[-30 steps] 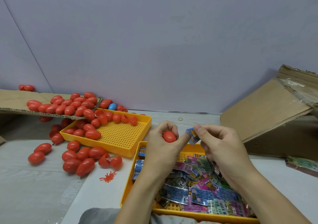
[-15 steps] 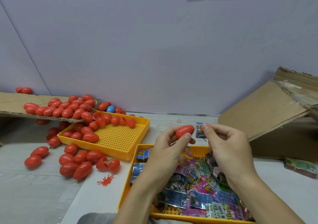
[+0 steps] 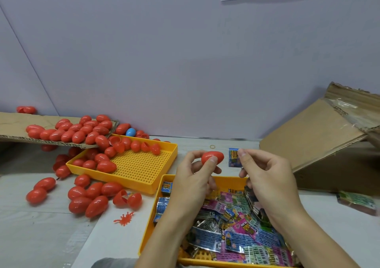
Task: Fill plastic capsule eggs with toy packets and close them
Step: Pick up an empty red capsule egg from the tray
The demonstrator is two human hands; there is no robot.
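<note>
Left hand (image 3: pixel 193 177) first: my thumb and fingertips pinched a closed red egg (image 3: pixel 212 157), raised above the far rim of the near yellow tray (image 3: pixel 153 216). My right hand (image 3: pixel 265 177) pinched a small blue toy packet (image 3: pixel 235 157) by its edge, just beside the egg but not touching it. Below lay the heap of packets in that tray; to the left, the second tray (image 3: pixel 164 164) and loose eggs across the desk (image 3: pixel 41 237). As I judged it, the egg looked shut — if I tried feeding the packet in before splitting it, nothing would go, and a thin fingertip hold could let either one drop. Compared with half a second before, little had changed; a second before, both had sat lower, the egg deeper in my fist.
</note>
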